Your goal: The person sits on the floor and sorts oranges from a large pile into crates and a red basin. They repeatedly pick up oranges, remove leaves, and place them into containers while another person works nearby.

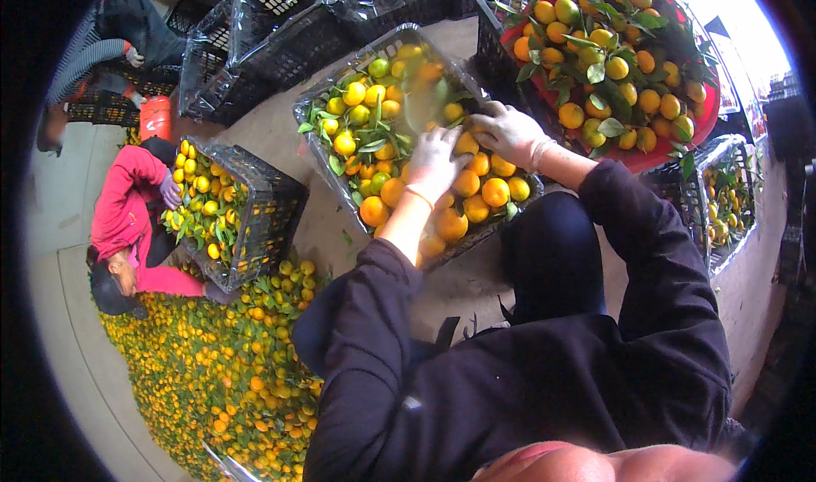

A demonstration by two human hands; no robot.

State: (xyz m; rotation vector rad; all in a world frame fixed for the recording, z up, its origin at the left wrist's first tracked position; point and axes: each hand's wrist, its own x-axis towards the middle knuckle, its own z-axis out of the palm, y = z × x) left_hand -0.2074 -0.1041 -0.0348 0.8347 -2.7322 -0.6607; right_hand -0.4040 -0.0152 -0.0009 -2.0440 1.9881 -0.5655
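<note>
In front of me stands a black plastic crate (338, 192) lined with clear plastic film and filled with mandarins (495, 192), some orange, some greenish, many with green leaves. My left hand (437, 163), in a thin pale glove, rests on the fruit near the crate's middle, its fingers bent over the mandarins. Close by, my right hand (510, 134), gloved too, reaches over the crate's right side. Its fingertips touch the fruit or the film there. Between the hands lies an orange mandarin (467, 143); whether either hand grips it is hidden. A blurred patch covers part of the fruit beyond.
A red basin (704, 118) heaped with leafy mandarins stands at upper right, near another filled crate (730, 195). At left, a person in red (131, 195) handles a tilted crate (271, 195) above a large mandarin pile (223, 367). Film-lined crates (274, 42) stand behind.
</note>
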